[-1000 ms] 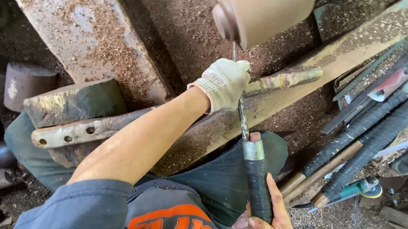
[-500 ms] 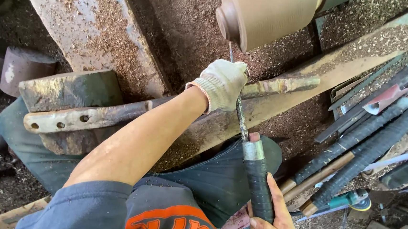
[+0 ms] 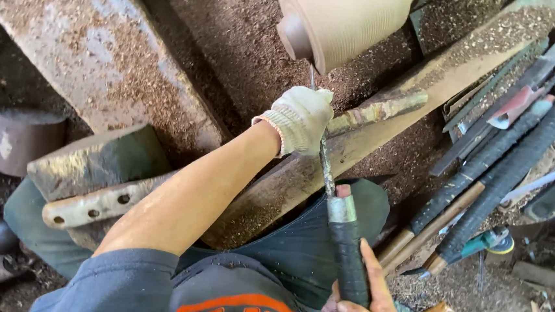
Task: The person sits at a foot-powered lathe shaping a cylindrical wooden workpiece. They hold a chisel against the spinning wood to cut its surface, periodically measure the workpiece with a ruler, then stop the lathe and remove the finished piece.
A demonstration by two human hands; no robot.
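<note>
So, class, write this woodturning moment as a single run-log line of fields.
left hand: gloved, steadying tool shaft on tool rest | right hand: bare, grip on turning tool handle | tip: at wooden workpiece | sawdust around

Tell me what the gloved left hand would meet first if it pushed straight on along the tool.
Probably the round wooden workpiece: the left hand points up along the tool's steel shaft toward it. Depth is unclear.

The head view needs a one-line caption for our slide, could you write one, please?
Gloved left hand steadies a long turning tool against a pale wooden workpiece; bare right hand grips its black handle.
</note>
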